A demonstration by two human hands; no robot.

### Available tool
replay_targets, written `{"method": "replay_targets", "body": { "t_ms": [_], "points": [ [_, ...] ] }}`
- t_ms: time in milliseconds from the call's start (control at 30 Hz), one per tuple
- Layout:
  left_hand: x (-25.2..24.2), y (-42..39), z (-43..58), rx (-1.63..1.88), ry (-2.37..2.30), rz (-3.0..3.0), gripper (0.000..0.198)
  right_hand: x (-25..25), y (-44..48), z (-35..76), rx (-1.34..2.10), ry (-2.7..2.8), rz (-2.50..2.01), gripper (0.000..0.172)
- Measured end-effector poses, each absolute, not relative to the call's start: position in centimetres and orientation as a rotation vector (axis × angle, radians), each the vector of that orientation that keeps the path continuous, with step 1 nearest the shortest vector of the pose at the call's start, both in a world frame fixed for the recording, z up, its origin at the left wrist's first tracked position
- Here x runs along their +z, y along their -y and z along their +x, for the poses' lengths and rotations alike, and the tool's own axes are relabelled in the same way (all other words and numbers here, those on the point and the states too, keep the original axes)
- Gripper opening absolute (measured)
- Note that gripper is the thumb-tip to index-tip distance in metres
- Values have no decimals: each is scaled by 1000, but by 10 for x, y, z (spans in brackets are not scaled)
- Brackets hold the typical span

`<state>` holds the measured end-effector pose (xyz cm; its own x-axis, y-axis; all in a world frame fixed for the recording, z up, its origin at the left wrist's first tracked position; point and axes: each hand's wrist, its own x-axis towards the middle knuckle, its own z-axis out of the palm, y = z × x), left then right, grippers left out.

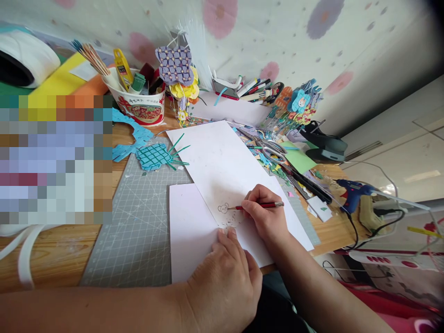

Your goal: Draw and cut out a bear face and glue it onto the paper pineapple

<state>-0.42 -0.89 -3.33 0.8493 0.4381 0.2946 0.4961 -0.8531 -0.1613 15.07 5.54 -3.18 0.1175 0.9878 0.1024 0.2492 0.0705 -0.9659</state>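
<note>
Wooden desk (62, 259), patterned wall (277, 32) behind. Grey cutting mat (138, 231), likely protecting the desk. Upper white sheet (218, 159), bearing a small sketch (222, 209). Left hand (225, 282): fingertips together at the sheet's edge, presumably steadying; any grip beneath, cannot tell. Right hand (265, 215): fingers clamped round red pencil (272, 204), seemingly for control.

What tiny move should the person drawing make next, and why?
Probably one more short stroke on the small sketch: the right hand holds the pencil with its tip there, and the left hand rests on the white paper.
</note>
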Motion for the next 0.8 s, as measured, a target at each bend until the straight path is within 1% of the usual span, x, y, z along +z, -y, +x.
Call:
{"method": "replay_targets", "body": {
  "t_ms": [233,400,633,800],
  "points": [
    [-31,9,-5,-377,717,-2783,29,-31,-54,152,924,1364,-1377,19],
    [-30,8,-5,-384,712,-2787,30,-31,-53,153,987,1373,-1337,19],
    [-30,9,-4,-354,722,-2796,31,-30,-53,151,911,1364,-1385,19],
    [-30,9,-5,-357,709,-2800,31,-31,-52,151,986,1407,-1334,19]
  ]
}}
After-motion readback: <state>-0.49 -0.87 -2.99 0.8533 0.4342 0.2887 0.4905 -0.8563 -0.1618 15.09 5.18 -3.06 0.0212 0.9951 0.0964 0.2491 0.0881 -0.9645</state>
